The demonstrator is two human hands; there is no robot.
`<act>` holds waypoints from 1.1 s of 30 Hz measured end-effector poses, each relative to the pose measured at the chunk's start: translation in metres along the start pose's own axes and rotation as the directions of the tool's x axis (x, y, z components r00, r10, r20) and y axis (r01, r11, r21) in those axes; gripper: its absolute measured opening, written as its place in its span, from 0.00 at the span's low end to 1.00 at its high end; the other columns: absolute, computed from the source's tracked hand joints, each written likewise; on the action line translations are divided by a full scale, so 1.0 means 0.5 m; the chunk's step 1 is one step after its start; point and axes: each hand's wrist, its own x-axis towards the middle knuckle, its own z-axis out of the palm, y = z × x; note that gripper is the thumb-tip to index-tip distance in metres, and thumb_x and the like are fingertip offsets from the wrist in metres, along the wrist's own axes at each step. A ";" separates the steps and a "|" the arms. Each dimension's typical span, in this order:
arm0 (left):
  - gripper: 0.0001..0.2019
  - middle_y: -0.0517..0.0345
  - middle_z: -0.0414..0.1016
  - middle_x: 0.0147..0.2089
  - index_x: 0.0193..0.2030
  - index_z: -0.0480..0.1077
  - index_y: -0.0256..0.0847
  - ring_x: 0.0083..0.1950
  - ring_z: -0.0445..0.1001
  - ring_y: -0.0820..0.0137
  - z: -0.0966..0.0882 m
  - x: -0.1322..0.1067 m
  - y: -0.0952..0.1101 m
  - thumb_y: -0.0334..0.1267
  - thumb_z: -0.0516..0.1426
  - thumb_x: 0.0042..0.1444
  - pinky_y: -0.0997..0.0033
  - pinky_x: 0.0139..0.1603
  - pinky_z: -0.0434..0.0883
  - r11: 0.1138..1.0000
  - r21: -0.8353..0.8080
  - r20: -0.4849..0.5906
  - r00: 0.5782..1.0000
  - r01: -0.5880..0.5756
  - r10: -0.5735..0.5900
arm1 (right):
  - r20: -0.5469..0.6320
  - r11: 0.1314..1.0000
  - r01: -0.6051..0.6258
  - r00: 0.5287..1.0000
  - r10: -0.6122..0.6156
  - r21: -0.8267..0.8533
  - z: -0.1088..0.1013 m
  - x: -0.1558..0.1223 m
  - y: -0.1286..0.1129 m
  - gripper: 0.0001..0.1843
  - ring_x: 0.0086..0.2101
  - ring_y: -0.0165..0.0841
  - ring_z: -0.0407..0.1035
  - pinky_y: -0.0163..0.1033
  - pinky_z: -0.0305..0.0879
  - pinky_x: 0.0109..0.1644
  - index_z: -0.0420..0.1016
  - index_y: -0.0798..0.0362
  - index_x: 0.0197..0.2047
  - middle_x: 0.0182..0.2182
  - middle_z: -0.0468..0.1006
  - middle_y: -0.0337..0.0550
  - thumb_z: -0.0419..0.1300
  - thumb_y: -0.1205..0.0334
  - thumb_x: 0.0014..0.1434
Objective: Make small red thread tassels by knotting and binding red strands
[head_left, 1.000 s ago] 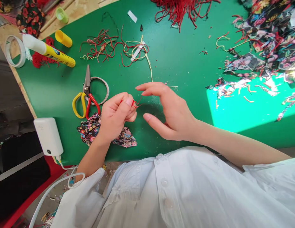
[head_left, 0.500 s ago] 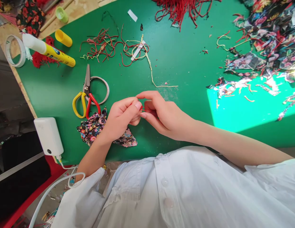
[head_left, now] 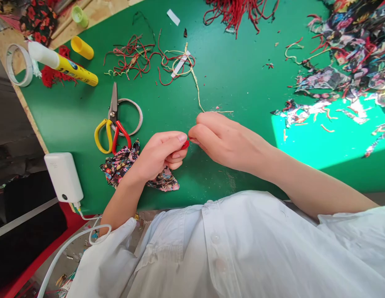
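My left hand [head_left: 163,153] is closed, its thumb pressed on a small piece of red cord [head_left: 185,145] that pokes out beside the thumb tip. Most of the cord is hidden inside the fist. Close by, my right hand [head_left: 220,138] pinches the cord's end between thumb and forefinger; the fingertips nearly meet the left thumb. Under my left wrist lies a black floral cloth [head_left: 118,167]. Scissors with one yellow and one red handle [head_left: 113,120] rest just beyond it, partly over a white ring [head_left: 139,109].
Tangled red and cream cords [head_left: 133,58] lie at the back, with a cream string [head_left: 195,85] beside them. A yellow glue stick [head_left: 76,73], a tape roll [head_left: 9,68] and a white power bank [head_left: 63,178] are at left. Fabric scraps [head_left: 350,62] are heaped at right; red cords [head_left: 239,14] hang at top.
My right hand has turned over, knuckles up, and its raised forefinger has come down into a pinch. More of the red cord shows at my left thumb; the left hand shifted slightly.
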 end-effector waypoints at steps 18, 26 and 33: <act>0.21 0.66 0.47 0.21 0.22 0.54 0.40 0.19 0.44 0.82 -0.007 0.001 -0.002 0.48 0.60 0.54 0.80 0.17 0.45 0.984 -0.114 0.124 0.985 0.137 -0.123 | 0.053 0.978 -0.010 0.999 -0.001 0.208 -0.010 0.006 0.001 0.15 0.30 0.29 0.59 0.36 0.57 0.34 0.63 0.52 0.34 0.30 0.64 0.40 0.42 0.58 0.70; 0.22 0.65 0.49 0.21 0.22 0.55 0.39 0.21 0.46 0.82 -0.004 -0.003 -0.002 0.50 0.60 0.53 0.79 0.18 0.46 0.988 -0.069 0.106 0.986 0.135 -0.127 | 0.051 0.938 -0.036 0.998 0.020 0.345 -0.013 0.011 -0.005 0.15 0.30 0.27 0.60 0.33 0.56 0.34 0.62 0.53 0.32 0.29 0.67 0.39 0.44 0.60 0.70; 0.22 0.65 0.49 0.21 0.22 0.55 0.39 0.20 0.48 0.81 -0.006 -0.004 -0.004 0.50 0.59 0.54 0.78 0.19 0.47 0.992 -0.060 0.107 0.989 0.110 -0.103 | -0.037 0.954 -0.039 0.998 0.052 0.296 -0.004 0.007 -0.015 0.16 0.29 0.26 0.64 0.32 0.58 0.32 0.65 0.53 0.32 0.27 0.71 0.38 0.46 0.57 0.69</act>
